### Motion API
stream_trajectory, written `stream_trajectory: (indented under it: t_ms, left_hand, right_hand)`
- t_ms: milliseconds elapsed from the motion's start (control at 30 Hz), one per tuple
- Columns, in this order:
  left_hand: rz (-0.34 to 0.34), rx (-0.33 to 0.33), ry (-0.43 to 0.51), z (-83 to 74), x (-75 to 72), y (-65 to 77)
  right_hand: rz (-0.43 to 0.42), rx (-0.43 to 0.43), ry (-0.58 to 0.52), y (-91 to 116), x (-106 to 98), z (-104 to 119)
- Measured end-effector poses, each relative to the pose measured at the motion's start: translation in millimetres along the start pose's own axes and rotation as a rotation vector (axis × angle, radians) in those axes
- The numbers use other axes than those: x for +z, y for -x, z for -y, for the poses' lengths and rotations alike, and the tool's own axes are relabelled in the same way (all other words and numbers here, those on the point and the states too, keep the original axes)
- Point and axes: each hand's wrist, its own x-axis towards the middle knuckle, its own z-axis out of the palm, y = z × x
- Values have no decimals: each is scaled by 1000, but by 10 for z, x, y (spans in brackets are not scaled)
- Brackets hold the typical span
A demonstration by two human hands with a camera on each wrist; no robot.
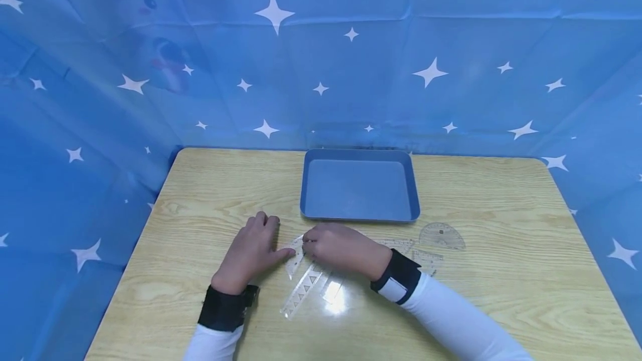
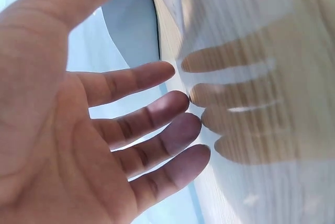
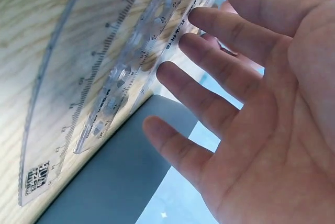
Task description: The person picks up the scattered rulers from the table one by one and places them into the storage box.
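Four fingers of left hand (image 1: 252, 250) straight, slightly apart, holding nothing visible; thumb just beside clear flat piece (image 1: 295, 259) on table (image 1: 200, 194); clear ruler (image 1: 302, 292) slants nearer person; right hand (image 1: 345, 247) over tools, fingers spread and reaching, no grip seen; blue tray (image 1: 360, 220) beyond it; clear protractor (image 1: 442, 236) farther right; step in hand looks like lining up hold on flat tools; next move likely calls for pinching thin edge, left hand steadying.
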Motion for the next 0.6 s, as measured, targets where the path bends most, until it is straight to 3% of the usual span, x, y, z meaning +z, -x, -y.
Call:
stream_trajectory:
  t_ms: [367, 600]
  left_hand:
    - [-5, 20, 21, 16, 10, 11]
    - [29, 17, 96, -38, 1, 15]
  right_hand:
    - [187, 68, -41, 21, 39, 40]
    - [228, 103, -62, 14, 27, 56]
